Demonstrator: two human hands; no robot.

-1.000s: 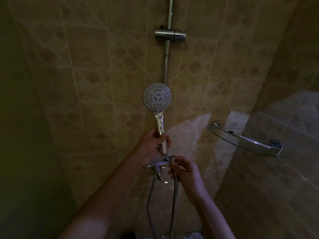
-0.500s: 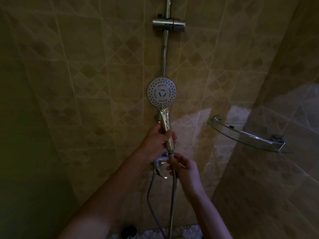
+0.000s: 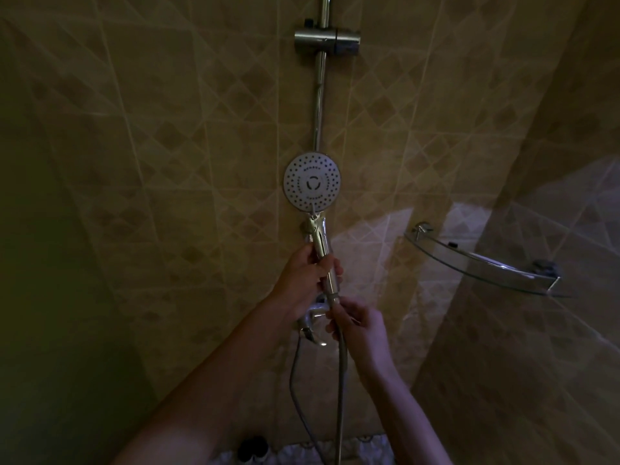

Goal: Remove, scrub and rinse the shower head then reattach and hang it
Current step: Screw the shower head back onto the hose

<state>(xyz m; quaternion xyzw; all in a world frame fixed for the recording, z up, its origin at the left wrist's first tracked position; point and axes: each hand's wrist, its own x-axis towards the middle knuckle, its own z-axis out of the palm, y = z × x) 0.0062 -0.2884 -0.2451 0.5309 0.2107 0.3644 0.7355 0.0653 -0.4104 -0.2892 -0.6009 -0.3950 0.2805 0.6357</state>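
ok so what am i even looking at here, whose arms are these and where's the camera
The camera sits on a person's head, looking forward and down, so the two bare arms are their own. This is a tiled shower corner. The left hand has its grip around the chrome handle of the shower head, spray face toward the camera. The right hand pinches the hose where it meets the handle's bottom end. Above, the holder on the vertical rail is empty. A glass corner shelf is mounted at the right.
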